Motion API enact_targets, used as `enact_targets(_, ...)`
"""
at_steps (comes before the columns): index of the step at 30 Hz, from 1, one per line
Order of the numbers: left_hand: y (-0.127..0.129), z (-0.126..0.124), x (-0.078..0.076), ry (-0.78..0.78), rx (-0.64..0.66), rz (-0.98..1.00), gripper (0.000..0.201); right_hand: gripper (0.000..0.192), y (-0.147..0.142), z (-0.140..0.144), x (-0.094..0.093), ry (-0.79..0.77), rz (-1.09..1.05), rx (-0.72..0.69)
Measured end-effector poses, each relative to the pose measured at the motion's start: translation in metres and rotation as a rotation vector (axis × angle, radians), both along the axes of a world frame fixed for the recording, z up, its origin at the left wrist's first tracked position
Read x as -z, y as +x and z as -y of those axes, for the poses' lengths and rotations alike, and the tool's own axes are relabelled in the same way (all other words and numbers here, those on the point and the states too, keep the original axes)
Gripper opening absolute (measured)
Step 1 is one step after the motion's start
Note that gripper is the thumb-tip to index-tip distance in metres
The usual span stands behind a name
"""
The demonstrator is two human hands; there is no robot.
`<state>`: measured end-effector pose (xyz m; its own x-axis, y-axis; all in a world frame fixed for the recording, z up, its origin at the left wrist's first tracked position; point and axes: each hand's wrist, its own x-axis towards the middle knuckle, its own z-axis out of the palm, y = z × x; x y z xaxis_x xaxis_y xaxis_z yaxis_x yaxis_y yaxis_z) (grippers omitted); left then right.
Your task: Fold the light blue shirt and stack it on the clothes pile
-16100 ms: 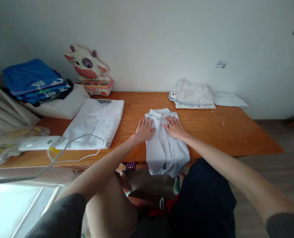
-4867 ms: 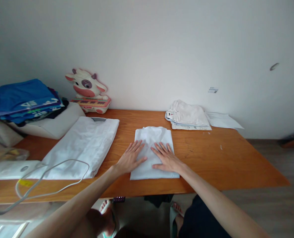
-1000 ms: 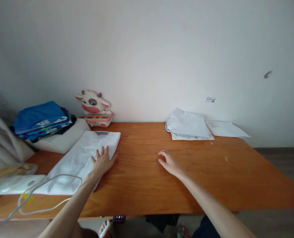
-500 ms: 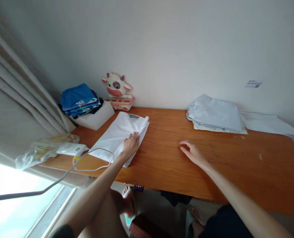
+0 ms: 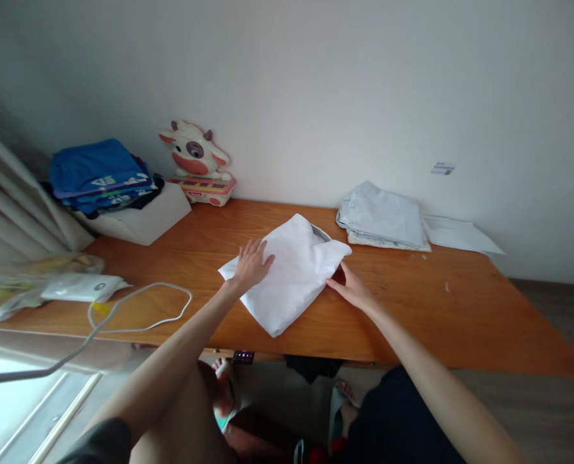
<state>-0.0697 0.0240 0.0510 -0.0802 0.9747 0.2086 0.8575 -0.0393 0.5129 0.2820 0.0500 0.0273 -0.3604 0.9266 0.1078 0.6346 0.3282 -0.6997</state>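
The folded white cloth garment (image 5: 289, 274) lies tilted in the middle of the orange wooden table (image 5: 413, 309). The left hand (image 5: 251, 263) rests flat and open on its left part. The right hand (image 5: 352, 288) touches its right edge, maybe pinching it; I cannot tell.

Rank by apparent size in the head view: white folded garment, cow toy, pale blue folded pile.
1. white folded garment, under both hands, though nearest the camera.
2. pale blue folded pile.
3. cow toy.
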Motion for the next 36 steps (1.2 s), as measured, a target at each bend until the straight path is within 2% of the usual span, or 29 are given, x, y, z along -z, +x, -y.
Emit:
enact_targets(3,-0.032,-0.001,0.010,-0.052,-0.128,-0.042,0.070,0.038,-0.004,-0.003,0.002,0.053,0.037,0.017)
enact_targets(4,-0.040,0.002,0.012,-0.070,-0.148,-0.059,0.068,0.032,-0.005,-0.003,0.002,0.046,0.036,0.002)
enact_targets(7,-0.051,0.011,0.014,-0.111,-0.147,-0.100,0.056,0.039,-0.008,-0.001,0.001,-0.013,0.026,-0.079)
enact_targets(10,-0.050,0.017,0.015,-0.125,-0.109,-0.110,0.046,0.039,-0.012,0.005,0.002,-0.053,-0.005,-0.139)
enact_targets(11,-0.047,0.020,0.016,-0.127,-0.090,-0.104,0.044,0.039,-0.013,0.006,0.003,-0.048,-0.030,-0.133)
enact_targets(13,-0.039,0.026,0.017,-0.134,-0.033,-0.082,0.040,0.055,-0.013,0.006,0.008,-0.026,-0.070,-0.089)
enact_targets(15,-0.030,0.034,0.019,-0.143,0.045,-0.052,0.034,0.069,-0.010,0.003,0.012,-0.010,-0.051,-0.051)
enact_targets(16,-0.025,0.038,0.019,-0.144,0.082,-0.037,0.032,0.070,-0.008,0.001,0.015,-0.001,-0.018,-0.044)
enact_targets(18,-0.020,0.044,0.020,-0.131,0.123,-0.015,0.031,0.068,-0.003,-0.004,0.018,0.032,0.056,-0.043)
enact_targets(20,-0.019,0.046,0.021,-0.100,0.112,-0.004,0.031,0.067,0.001,-0.008,0.020,0.075,0.080,-0.026)
enact_targets(25,-0.029,0.048,0.024,-0.037,0.084,-0.020,0.039,0.056,0.002,-0.015,0.021,0.103,0.011,0.067)
enact_targets(31,-0.028,0.049,0.034,0.014,0.103,-0.075,0.059,0.058,0.000,-0.015,0.015,-0.006,-0.064,0.037)
enact_targets(34,-0.027,0.046,0.039,0.033,0.080,-0.086,0.060,0.048,0.001,-0.012,0.010,-0.104,-0.021,-0.039)
enact_targets(36,-0.026,0.044,0.041,0.044,0.074,-0.093,0.058,0.040,0.001,-0.010,0.008,-0.115,0.056,-0.059)
